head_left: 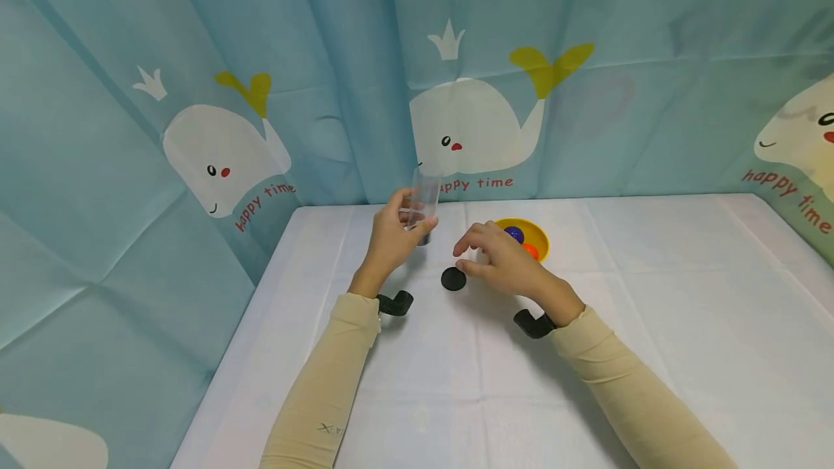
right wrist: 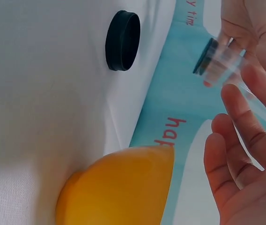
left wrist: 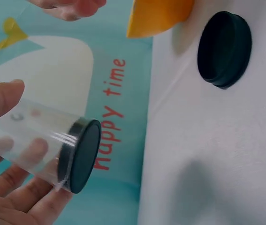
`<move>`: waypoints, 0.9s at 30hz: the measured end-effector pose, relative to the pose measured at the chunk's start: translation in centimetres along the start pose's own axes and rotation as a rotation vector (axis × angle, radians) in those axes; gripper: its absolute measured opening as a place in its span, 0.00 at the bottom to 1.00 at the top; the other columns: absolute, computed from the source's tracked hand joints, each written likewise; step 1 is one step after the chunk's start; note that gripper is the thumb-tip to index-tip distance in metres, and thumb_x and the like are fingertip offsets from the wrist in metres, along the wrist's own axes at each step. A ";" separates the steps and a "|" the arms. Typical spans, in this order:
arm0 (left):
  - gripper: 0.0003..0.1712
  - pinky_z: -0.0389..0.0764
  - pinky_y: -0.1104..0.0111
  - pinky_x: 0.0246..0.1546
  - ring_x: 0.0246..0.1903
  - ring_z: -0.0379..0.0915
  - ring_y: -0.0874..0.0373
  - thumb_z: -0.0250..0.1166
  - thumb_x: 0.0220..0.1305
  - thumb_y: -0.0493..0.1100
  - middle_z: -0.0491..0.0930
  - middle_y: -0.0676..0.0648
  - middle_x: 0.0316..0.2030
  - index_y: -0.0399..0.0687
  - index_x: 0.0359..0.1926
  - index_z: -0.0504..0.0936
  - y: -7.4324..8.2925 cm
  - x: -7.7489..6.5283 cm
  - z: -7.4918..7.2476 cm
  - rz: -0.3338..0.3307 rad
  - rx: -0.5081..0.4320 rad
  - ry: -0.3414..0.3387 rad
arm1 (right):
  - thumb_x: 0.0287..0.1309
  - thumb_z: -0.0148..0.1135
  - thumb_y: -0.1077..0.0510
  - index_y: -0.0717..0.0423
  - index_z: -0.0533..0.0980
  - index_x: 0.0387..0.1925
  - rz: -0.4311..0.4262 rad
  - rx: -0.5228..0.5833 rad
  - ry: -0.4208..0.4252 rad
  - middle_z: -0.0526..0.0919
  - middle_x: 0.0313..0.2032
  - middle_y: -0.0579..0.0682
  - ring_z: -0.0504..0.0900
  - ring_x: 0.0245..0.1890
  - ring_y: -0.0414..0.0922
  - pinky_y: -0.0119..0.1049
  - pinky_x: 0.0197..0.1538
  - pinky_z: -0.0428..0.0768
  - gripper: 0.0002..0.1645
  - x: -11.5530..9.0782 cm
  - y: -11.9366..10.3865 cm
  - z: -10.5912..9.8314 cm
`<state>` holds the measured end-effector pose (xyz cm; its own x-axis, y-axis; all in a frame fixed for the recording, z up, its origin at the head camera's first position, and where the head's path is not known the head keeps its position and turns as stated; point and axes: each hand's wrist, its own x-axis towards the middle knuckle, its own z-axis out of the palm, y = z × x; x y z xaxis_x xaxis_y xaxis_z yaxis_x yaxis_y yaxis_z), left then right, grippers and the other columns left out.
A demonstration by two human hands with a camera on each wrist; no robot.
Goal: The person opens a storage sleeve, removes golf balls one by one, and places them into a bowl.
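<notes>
My left hand (head_left: 389, 239) grips a clear plastic canister (head_left: 426, 196) by its sides, thumb on one side and fingers on the other, above the table. A black cap (left wrist: 87, 157) closes the canister's lower end. My right hand (head_left: 507, 260) holds nothing; its fingers are loosely bent in front of a yellow bowl (head_left: 543, 236), partly covering it in the head view. In the bowl lie a dark blue ball (head_left: 515, 233) and an orange ball (head_left: 531, 251). A round black lid (head_left: 453, 279) rests on the table between the hands, its hollow side showing in the wrist views.
A white cloth (head_left: 430, 396) covers the table. Blue curtains (head_left: 352, 56) printed with whales stand directly behind its far edge and along its left side. Each wrist carries a black camera mount (head_left: 396, 303) that sticks out low over the table.
</notes>
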<state>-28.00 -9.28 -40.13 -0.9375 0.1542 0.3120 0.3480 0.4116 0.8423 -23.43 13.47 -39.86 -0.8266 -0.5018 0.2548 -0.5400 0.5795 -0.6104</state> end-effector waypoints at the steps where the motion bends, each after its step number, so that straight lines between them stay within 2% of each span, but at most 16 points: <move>1: 0.33 0.85 0.54 0.50 0.52 0.83 0.49 0.73 0.65 0.49 0.82 0.45 0.52 0.50 0.66 0.71 -0.2 0.0 0.1 -0.004 -0.001 -0.003 | 0.64 0.69 0.55 0.47 0.83 0.42 0.005 -0.003 -0.001 0.83 0.46 0.45 0.74 0.50 0.48 0.44 0.53 0.74 0.06 0.0 0.0 0.0; 8: 0.28 0.77 0.54 0.63 0.56 0.79 0.48 0.73 0.65 0.45 0.83 0.43 0.52 0.48 0.60 0.70 -1.4 -0.1 1.0 -0.050 0.041 -0.031 | 0.64 0.69 0.55 0.53 0.83 0.44 0.021 -0.029 0.001 0.84 0.46 0.48 0.74 0.50 0.52 0.44 0.54 0.73 0.09 -0.1 0.6 -0.3; 10: 0.26 0.77 0.54 0.63 0.57 0.78 0.48 0.72 0.65 0.45 0.84 0.44 0.53 0.48 0.57 0.70 -1.8 -0.1 1.2 -0.083 0.054 -0.044 | 0.64 0.69 0.55 0.53 0.83 0.44 0.030 -0.032 0.004 0.84 0.46 0.48 0.74 0.50 0.52 0.45 0.54 0.73 0.09 -0.2 0.8 -0.4; 11: 0.25 0.77 0.53 0.63 0.57 0.78 0.47 0.72 0.64 0.45 0.84 0.44 0.53 0.48 0.56 0.70 -2.0 -0.2 1.2 -0.099 0.065 -0.049 | 0.64 0.69 0.55 0.54 0.83 0.44 0.037 -0.031 0.007 0.83 0.46 0.48 0.74 0.50 0.52 0.47 0.58 0.73 0.10 -0.2 0.9 -0.5; 13: 0.24 0.77 0.52 0.61 0.56 0.78 0.46 0.72 0.64 0.44 0.84 0.44 0.53 0.48 0.54 0.70 -2.3 -0.3 1.3 -0.126 0.080 -0.064 | 0.64 0.69 0.55 0.55 0.83 0.45 0.052 -0.026 0.011 0.83 0.47 0.48 0.73 0.51 0.52 0.47 0.59 0.73 0.11 -0.3 1.2 -0.8; 17: 0.27 0.78 0.51 0.59 0.56 0.78 0.44 0.72 0.63 0.44 0.84 0.43 0.53 0.46 0.58 0.70 -3.0 -0.3 1.4 -0.158 0.102 -0.093 | 0.63 0.68 0.56 0.56 0.83 0.45 0.061 -0.042 0.043 0.84 0.47 0.49 0.73 0.52 0.52 0.47 0.57 0.74 0.11 -0.4 2.0 -1.4; 19: 0.29 0.78 0.50 0.59 0.57 0.78 0.44 0.72 0.64 0.45 0.84 0.44 0.54 0.45 0.61 0.70 -3.3 -0.3 1.4 -0.167 0.092 -0.104 | 0.63 0.68 0.57 0.56 0.83 0.45 0.053 -0.056 0.065 0.84 0.47 0.51 0.73 0.52 0.53 0.47 0.53 0.74 0.11 -0.4 2.4 -1.8; 24: 0.32 0.77 0.50 0.61 0.59 0.76 0.45 0.71 0.65 0.46 0.84 0.44 0.56 0.41 0.64 0.69 -3.8 -0.2 1.5 -0.164 0.087 -0.140 | 0.64 0.67 0.59 0.58 0.83 0.46 0.085 -0.075 0.091 0.84 0.50 0.56 0.72 0.56 0.56 0.54 0.59 0.75 0.11 -0.7 3.7 -2.9; 27: 0.31 0.76 0.50 0.62 0.61 0.75 0.45 0.71 0.66 0.48 0.83 0.45 0.57 0.43 0.64 0.69 -3.9 -0.2 1.5 -0.165 0.103 -0.164 | 0.65 0.67 0.58 0.60 0.82 0.49 0.135 -0.074 0.096 0.82 0.53 0.59 0.69 0.59 0.58 0.57 0.62 0.73 0.13 -1.0 4.4 -3.7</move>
<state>-29.18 -9.59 -44.08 -0.9718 0.2173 0.0917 0.1966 0.5312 0.8241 -25.57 18.90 -40.06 -0.9019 -0.3547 0.2464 -0.4301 0.6853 -0.5877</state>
